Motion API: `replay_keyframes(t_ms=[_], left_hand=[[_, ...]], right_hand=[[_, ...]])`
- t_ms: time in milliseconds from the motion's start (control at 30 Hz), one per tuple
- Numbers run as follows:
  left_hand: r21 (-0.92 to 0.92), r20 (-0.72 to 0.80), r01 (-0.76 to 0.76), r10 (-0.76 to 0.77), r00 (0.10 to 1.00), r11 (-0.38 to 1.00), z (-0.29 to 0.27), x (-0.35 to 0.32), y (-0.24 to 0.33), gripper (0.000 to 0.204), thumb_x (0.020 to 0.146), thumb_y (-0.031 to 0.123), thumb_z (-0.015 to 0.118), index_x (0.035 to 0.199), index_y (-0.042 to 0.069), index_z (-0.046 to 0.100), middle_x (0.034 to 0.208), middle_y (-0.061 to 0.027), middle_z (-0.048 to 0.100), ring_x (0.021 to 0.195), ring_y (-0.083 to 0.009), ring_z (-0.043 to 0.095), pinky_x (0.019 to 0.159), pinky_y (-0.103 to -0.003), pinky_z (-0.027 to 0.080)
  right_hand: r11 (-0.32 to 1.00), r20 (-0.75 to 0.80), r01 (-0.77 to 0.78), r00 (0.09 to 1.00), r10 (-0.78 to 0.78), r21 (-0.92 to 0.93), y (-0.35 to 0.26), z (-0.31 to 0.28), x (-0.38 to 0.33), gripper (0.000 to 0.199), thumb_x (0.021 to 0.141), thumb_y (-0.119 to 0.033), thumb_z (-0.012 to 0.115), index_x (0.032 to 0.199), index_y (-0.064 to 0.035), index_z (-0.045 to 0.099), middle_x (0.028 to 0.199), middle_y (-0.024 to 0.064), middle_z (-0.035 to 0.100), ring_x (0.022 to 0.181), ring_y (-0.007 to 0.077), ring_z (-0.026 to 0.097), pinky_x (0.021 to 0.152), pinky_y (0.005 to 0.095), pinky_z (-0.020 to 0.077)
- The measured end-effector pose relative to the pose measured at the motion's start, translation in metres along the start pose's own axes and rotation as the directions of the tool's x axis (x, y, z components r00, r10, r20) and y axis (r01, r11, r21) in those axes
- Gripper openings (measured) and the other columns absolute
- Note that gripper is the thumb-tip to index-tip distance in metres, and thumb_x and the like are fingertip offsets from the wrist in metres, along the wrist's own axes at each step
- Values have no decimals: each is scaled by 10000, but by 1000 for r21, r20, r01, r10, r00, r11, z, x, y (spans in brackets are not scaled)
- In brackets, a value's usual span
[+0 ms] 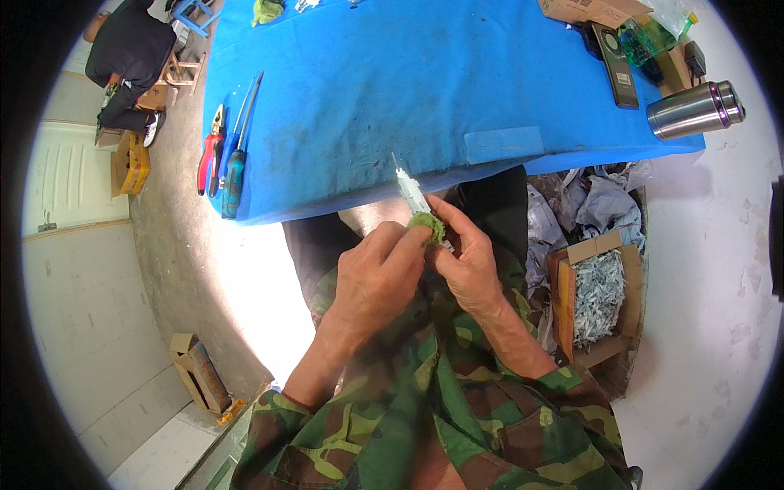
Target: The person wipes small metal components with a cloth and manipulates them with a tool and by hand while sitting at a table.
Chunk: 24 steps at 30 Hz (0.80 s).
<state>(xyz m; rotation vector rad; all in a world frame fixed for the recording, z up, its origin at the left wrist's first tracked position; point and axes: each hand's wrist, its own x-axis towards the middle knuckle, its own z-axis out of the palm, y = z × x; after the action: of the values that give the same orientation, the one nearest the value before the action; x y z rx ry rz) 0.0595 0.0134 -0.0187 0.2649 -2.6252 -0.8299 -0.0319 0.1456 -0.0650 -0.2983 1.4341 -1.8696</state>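
In front of my lap, just off the table's near edge, both hands meet around a narrow white piece with a thin pointed tip. My right hand is closed, thumb and fingers gripping the white piece from its right side. A crumpled green cloth wraps the lower part of that piece. My left hand is closed too, pinching the cloth against it. The lower end of the piece is mostly hidden by the cloth and my fingers. The tip points up and slightly left, toward the table.
On the blue-covered table lie red-handled pliers and screwdrivers. A phone and steel flask are at the right. Beside my right leg stands a carton of small pale pieces. Another person sits far left.
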Motion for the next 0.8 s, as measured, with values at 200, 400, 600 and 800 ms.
replay_keyframes(t_ms=[200, 400, 600, 800], left_hand=[[130, -24, -33, 37, 999, 991, -6, 13, -8, 261, 843, -11, 739, 1089, 71, 717, 916, -86, 650, 745, -284, 686, 627, -388, 561], [98, 14, -18, 16, 1000, 995, -9, 19, -17, 259, 844, 2, 737, 1090, 81, 717, 907, -86, 649, 745, -288, 687, 620, -390, 557], [92, 124, -97, 86, 989, 991, -3, 6, 0, 317, 804, 30, 709, 1114, 93, 688, 896, -65, 602, 769, -259, 675, 593, -386, 542], [173, 71, -101, 90, 993, 980, -7, 13, -8, 314, 809, 15, 702, 1113, 90, 698, 912, -64, 617, 786, -255, 683, 617, -377, 551]], right_hand=[[997, 34, 19, 999, -17, -79, -2, -3, 0, 604, 892, 17, 654, 1478, 75, 522, 1392, 145, 630, 1271, 182, 598, 1081, 323, 477], [1000, 39, -11, 999, 10, 16, -5, -1, -2, 632, 855, 52, 601, 1481, 82, 517, 1390, 139, 633, 1253, 174, 603, 1076, 320, 480], [1000, 36, -8, 999, 7, 19, -3, -8, 2, 651, 850, 67, 590, 1495, 77, 504, 1400, 127, 623, 1255, 173, 600, 1063, 305, 485], [998, 52, -31, 998, 28, 55, -11, -5, 3, 642, 854, 76, 574, 1492, 78, 510, 1383, 126, 632, 1244, 176, 611, 1052, 302, 495]])
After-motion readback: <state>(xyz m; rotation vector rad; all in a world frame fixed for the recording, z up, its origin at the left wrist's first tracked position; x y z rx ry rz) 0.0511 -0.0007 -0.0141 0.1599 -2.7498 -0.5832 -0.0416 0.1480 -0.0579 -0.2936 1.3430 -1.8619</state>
